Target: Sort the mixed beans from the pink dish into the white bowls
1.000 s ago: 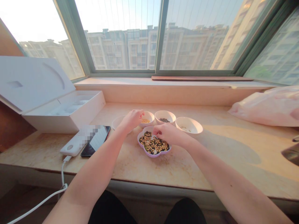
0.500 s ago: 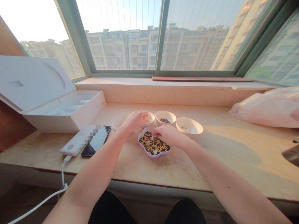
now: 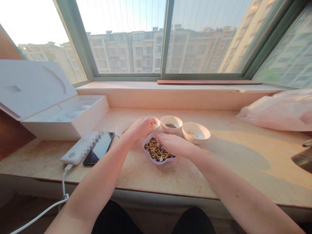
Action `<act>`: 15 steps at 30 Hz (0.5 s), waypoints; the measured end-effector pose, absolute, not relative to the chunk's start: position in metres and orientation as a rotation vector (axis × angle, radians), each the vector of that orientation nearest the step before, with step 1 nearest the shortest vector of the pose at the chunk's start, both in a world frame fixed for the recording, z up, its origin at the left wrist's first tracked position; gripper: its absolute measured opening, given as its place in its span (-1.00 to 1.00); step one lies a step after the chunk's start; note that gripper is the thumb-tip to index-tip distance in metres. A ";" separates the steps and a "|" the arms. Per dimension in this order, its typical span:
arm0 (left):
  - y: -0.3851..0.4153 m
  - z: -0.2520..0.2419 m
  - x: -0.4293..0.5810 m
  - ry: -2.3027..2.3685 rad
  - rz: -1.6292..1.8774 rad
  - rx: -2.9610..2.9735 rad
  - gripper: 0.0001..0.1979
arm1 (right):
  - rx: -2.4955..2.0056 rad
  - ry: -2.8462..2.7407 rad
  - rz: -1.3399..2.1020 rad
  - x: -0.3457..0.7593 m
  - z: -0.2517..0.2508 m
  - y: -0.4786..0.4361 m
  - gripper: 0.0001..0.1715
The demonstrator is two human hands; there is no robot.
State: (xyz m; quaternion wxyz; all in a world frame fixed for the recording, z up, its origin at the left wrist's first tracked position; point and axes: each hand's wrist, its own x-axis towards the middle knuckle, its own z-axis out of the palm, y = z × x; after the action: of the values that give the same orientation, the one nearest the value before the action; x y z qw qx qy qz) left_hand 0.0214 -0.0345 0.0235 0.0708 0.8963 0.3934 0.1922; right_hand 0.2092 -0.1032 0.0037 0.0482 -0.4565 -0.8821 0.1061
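Note:
A purple flower-shaped bowl [image 3: 159, 162] holds mixed yellow and dark beans with a few white pieces. My right hand [image 3: 170, 143] is over its upper right part, fingers closed together; whatever they hold is too small to name. My left hand [image 3: 145, 126] is at the white bowl [image 3: 157, 122] behind it, fingers bent closed over the rim, their tips partly hidden. To the right stand a white bowl with dark beans [image 3: 171, 125] and a white bowl with a few pale pieces [image 3: 196, 133]. Another white bowl [image 3: 121, 128] is partly behind my left wrist.
At the left lie an open white box [image 3: 85, 120], a white power bank [image 3: 73, 154] with a cable, and a phone [image 3: 98, 149]. A plastic bag [image 3: 278, 110] lies at the right, near a metal object [image 3: 303, 160]. A window rises behind the counter.
My right hand has moved slightly left and up over the purple bowl, its fingers closer together. My left hand has stayed at the bowl behind. The view has shifted slightly.

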 end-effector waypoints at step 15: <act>-0.048 0.022 0.030 1.012 0.427 2.742 -0.79 | -1.742 -1.993 0.247 0.299 0.037 -0.070 -0.91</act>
State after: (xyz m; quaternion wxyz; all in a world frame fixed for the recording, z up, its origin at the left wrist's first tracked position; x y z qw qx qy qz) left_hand 0.0303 -0.0476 0.0220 0.0939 0.9242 0.3411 0.1439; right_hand 0.2985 -0.0699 0.0369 0.2390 -0.6363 -0.7279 0.0901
